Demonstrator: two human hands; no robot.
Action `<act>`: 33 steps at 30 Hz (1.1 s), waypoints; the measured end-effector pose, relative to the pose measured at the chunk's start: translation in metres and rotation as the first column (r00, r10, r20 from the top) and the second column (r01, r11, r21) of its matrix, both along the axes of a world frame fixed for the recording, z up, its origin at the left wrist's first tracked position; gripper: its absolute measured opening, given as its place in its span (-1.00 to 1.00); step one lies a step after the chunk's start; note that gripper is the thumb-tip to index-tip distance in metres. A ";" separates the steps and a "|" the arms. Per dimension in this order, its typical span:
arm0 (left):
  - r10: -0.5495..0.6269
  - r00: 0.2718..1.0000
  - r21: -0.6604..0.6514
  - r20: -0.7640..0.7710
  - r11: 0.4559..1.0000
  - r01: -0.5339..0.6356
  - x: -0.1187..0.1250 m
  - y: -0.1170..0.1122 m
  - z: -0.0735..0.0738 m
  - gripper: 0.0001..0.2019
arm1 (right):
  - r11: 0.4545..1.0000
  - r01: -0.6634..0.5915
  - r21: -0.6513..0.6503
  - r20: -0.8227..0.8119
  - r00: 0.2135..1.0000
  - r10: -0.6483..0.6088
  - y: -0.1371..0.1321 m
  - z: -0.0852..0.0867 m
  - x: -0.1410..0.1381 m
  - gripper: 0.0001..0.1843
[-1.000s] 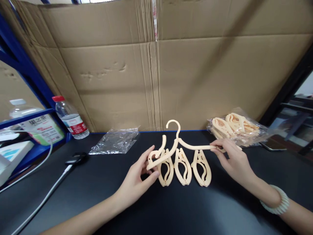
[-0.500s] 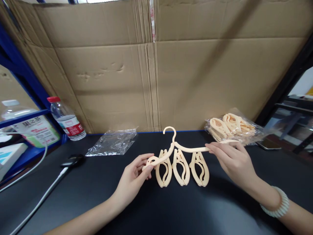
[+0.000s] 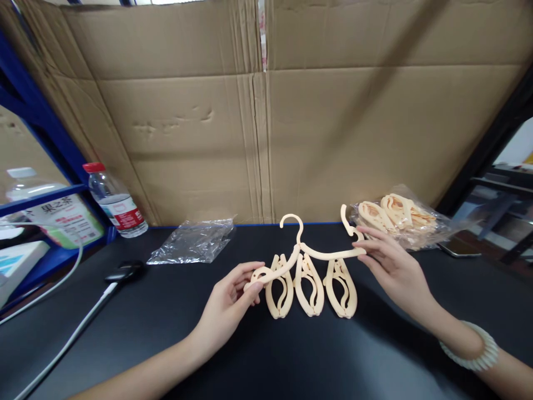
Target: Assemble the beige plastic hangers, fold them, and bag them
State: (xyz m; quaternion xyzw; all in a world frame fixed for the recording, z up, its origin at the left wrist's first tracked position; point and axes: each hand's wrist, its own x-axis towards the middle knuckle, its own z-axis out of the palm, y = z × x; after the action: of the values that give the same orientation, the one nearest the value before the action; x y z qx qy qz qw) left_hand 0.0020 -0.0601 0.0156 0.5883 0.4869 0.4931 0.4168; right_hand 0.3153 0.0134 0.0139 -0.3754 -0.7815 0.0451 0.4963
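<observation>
A cream plastic hanger (image 3: 310, 253) with a hook on top and three clips (image 3: 310, 286) hanging below it lies on the black table (image 3: 266, 355). My left hand (image 3: 231, 303) pinches the hanger's left arm end between thumb and fingers. My right hand (image 3: 391, 266) grips the right arm end, whose folding tip (image 3: 346, 218) is turned upward. A white bead bracelet (image 3: 474, 350) is on my right wrist.
A clear bag of more cream hangers (image 3: 400, 219) lies at the back right. An empty plastic bag (image 3: 195, 240) lies back left. A water bottle (image 3: 114, 201), a black plug with white cable (image 3: 120, 273) and blue shelving (image 3: 45, 194) are on the left. Cardboard (image 3: 266, 122) walls the back.
The right arm's tip has been folded upward by my right hand. My left hand keeps its pinch on the left end; the hanger has barely shifted.
</observation>
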 end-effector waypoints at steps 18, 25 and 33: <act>0.042 0.999 -0.001 0.021 0.999 -0.042 0.002 0.000 0.007 -0.64 | 0.861 -0.296 -0.413 -0.425 0.899 0.106 -0.002 0.001 -0.003 -0.66; 0.100 0.994 0.005 0.035 0.995 -0.100 0.002 0.001 0.009 -0.64 | 0.802 -0.365 -0.473 -0.487 0.867 0.107 0.001 -0.004 0.002 -0.65; -0.002 0.994 -0.037 0.112 0.999 0.007 0.010 -0.007 0.009 -0.69 | 0.673 -0.541 -0.505 -0.661 0.744 0.101 -0.016 0.001 -0.021 -0.66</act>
State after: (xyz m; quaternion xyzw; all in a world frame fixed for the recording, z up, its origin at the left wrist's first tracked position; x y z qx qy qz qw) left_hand 0.0116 -0.0666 0.0245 0.5527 0.4706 0.5152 0.4557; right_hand 0.2948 -0.0026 0.0149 -0.3426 -0.5753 0.5268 0.5235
